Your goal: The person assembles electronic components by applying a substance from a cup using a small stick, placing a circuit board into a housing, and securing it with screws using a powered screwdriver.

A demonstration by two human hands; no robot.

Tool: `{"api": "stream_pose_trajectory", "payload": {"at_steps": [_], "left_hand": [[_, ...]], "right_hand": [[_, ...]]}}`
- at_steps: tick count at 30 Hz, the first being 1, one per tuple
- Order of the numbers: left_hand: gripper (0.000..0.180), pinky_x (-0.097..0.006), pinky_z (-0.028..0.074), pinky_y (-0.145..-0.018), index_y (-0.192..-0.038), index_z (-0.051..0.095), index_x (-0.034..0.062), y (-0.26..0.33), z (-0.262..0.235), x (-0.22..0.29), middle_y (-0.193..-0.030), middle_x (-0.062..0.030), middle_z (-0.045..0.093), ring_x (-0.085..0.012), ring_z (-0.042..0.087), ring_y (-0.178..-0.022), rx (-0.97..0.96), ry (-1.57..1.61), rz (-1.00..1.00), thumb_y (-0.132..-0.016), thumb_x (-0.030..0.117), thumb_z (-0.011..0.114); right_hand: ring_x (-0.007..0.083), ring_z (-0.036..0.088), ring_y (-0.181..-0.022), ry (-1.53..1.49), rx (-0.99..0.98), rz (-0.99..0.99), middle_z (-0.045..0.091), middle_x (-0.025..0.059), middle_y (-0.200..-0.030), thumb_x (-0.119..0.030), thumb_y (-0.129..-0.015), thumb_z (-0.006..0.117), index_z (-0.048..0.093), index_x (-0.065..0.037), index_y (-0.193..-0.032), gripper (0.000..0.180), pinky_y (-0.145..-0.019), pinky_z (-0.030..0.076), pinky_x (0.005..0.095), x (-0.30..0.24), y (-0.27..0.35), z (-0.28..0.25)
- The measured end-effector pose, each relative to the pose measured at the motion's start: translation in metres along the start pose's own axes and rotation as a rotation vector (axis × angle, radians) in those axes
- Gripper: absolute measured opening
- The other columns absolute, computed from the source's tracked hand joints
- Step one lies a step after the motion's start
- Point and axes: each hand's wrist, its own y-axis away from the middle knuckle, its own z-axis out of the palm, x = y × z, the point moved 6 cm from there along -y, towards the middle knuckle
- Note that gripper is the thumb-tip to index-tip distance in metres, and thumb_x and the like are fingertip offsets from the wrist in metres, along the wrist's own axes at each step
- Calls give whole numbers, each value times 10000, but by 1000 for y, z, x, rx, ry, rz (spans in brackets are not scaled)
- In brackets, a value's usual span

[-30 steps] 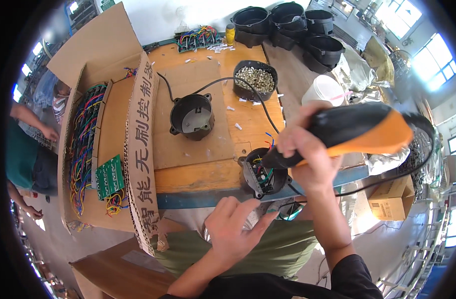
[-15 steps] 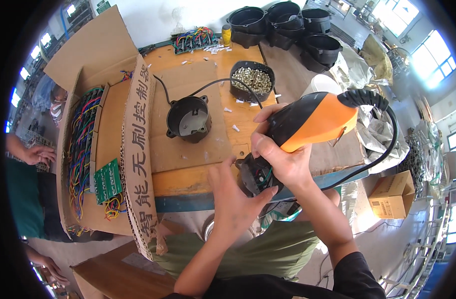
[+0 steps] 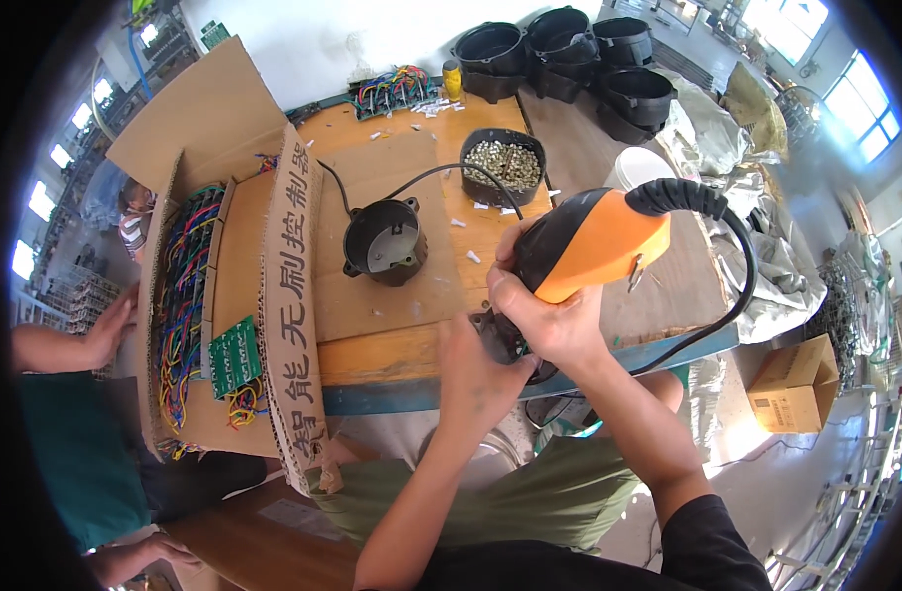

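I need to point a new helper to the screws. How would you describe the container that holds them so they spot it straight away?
Look at the orange wooden workbench. Toward its far side, beyond the orange and black electric screwdriver gripped in the person's right hand, sits a small black plastic tub. Unlike the round black plastic housing beside it and the stacked black housings behind, it is heaped with shiny metal screws.

Cardboard box (image 3: 224, 246) of wired boards, screw tub (image 3: 505, 163)

Bright window daylight, strong fisheye edges
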Motion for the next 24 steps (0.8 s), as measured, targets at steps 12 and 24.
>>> {"api": "stream_pose_trajectory", "payload": {"at_steps": [12, 24], "left_hand": [[630, -463, 447, -909, -1065, 464, -66, -1, 4, -5, -1102, -252, 526, -403, 516, -1071, -39, 14, -34, -620, 133, 862], [656, -458, 438, -922, -1079, 438, -61, -1, 6, -6, -1125, -257, 511, -405, 519, -1080, -56, -11, -87, -610, 128, 856]], "right_hand": [[88, 585, -725, 40, 36, -32, 595, 22, -862, 78, -760, 648, 558, -9, -941, 220, -632, 495, 262, -4, 0, -3], [113, 591, -663, -54, 51, 68, 586, 47, -861, 104, -781, 618, 535, 15, -975, 229, -577, 500, 265, 6, 0, -9]]}}
